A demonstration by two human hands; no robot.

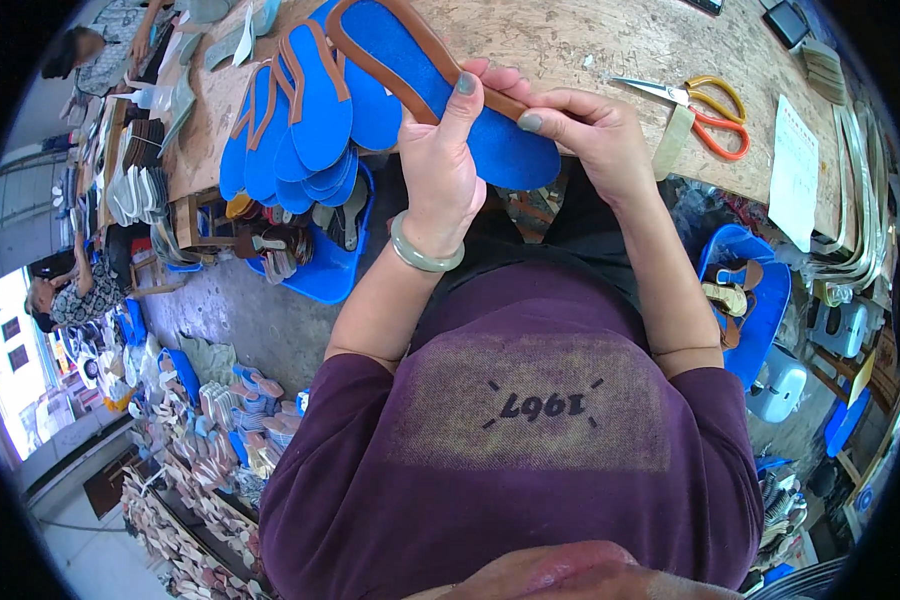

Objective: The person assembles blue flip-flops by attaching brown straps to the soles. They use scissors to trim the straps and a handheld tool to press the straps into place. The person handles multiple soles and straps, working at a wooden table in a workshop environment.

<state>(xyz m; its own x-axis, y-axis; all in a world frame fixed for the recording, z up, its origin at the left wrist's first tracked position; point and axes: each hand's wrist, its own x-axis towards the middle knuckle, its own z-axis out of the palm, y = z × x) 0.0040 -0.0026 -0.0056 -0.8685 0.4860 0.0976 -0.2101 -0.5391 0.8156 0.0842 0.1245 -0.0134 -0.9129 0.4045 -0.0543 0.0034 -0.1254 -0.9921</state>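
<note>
A blue shoe insole with a brown strip along its edge is held over the near edge of a wooden worktable. My left hand, with a pale green bangle on the wrist, grips the insole's rim, thumb pressed on the brown strip. My right hand pinches the same rim beside it, fingers over the blue face. To the left lies a fanned stack of several similar blue insoles with brown edging, hanging over the table edge.
Scissors with orange and yellow handles lie on the table to the right, beside a white paper sheet. Blue baskets with parts sit below the table on both sides. Another person works far left among piles of soles.
</note>
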